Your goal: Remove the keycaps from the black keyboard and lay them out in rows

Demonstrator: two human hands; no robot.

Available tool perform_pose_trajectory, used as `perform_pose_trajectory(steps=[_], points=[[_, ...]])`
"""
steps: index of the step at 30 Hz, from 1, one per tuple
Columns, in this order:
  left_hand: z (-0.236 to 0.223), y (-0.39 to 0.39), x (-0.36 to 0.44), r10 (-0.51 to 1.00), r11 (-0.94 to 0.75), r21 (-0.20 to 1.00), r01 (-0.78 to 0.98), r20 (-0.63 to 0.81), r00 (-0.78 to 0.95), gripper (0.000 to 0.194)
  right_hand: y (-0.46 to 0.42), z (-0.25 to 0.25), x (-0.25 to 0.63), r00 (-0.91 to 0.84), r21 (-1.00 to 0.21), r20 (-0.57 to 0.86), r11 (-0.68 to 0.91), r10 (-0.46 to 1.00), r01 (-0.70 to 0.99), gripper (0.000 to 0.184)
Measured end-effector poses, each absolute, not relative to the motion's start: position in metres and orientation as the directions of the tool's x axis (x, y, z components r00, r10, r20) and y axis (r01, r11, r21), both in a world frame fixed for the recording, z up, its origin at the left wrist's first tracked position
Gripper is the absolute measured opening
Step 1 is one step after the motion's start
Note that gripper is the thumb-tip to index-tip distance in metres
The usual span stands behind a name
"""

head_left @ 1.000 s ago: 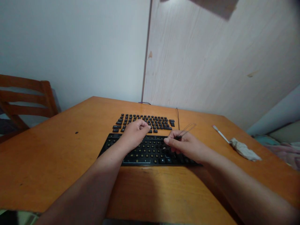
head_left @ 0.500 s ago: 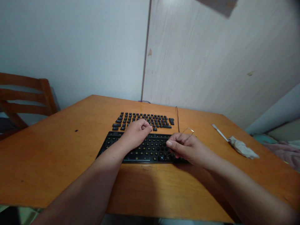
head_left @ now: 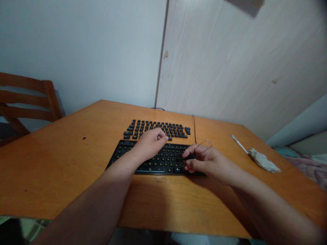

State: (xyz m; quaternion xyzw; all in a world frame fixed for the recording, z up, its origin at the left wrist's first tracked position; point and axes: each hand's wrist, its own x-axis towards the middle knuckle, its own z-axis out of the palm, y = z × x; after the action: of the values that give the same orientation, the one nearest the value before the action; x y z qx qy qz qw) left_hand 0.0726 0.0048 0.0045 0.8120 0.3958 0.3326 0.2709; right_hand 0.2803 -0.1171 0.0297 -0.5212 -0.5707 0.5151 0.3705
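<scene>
In the centre of the frame the keyboard [head_left: 153, 160] lies on the bench [head_left: 63, 163], almost all its keys taken off; the removed keycaps [head_left: 157, 129] stand in rows just behind it. A few keys remain at its lower right. There the right hand [head_left: 206, 161] has its grip closed on a wire keycap puller [head_left: 204, 144] over one key. The left hand [head_left: 150, 144], a loose fist holding nothing visible, rests on the keyboard.

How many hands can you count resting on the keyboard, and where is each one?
2. The left hand lies closed on the keyboard near its far edge; the right hand rests on its right end, pinching a wire tool. No other hands show.
</scene>
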Motion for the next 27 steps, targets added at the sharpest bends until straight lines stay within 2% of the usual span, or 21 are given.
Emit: perform_pose_trajectory(steps=[7,15,22,27], points=[[0.003,0.005,0.073,0.806,-0.563,0.689,0.457,0.334,0.489,0.024,-0.121,0.026,0.281,-0.144,-0.972,-0.109,-0.075,0.984,0.225,0.033],[0.001,0.006,0.073,0.793,-0.584,0.671,0.456,0.355,0.494,0.023,-0.128,0.021,0.28,-0.176,-0.942,-0.054,0.008,0.983,0.336,0.027],[0.001,0.005,0.073,0.788,-0.593,0.658,0.464,0.357,0.501,0.023,-0.131,0.02,0.276,-0.185,-0.787,0.04,0.145,0.982,0.6,0.02],[0.002,0.005,0.074,0.786,-0.596,0.654,0.467,0.353,0.508,0.023,-0.129,0.023,0.272,-0.193,-0.745,0.048,0.164,0.98,0.646,0.015]])
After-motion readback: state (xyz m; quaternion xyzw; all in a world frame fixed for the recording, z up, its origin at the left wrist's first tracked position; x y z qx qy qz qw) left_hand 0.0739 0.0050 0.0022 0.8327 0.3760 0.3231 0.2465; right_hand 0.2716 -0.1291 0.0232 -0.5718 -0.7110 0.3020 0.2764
